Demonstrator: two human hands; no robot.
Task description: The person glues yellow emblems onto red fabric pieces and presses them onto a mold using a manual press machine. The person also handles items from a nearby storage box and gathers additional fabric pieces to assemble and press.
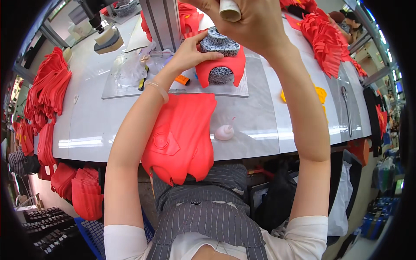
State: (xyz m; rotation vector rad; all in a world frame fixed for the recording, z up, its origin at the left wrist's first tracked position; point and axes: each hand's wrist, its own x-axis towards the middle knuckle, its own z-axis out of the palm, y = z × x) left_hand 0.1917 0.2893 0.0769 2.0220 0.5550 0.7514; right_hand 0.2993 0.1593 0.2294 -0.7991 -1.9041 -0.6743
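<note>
On a pale board point(236, 91) towards the far middle of the surface point(95, 117), the red shell point(221, 65) sits around a speckled block point(220, 48). The shell is bright, even red and looks smooth, with a wide arch in its front and a leg at either side; the grey, black-flecked block shows through the arch and rises in tiers above the shell. The shell's back is hidden.

The left hand point(188, 51) grasps the block from the left, thumb laid across the front where block meets shell; its other fingers are partly hidden and hard to make out. The right hand point(253, 26) is clenched round a pale rod point(230, 12), raised nearer the camera; the upper edge cuts off part of this hand, and only the rod's round end shows, so its full shape cannot be told.

Left of the shell lie an orange piece point(182, 79), partly behind the left wrist, and a clear bag point(130, 71) whose contents are unclear. Nearer the person, a red cape point(177, 134) overhangs the surface's edge, with a small pink bottle point(224, 132) just beside it. Beyond the right forearm are a yellow piece point(321, 93), partly covered by that arm, and a wrench point(347, 110). Red stacks point(47, 84) stand further out, blurred towards the rim
</note>
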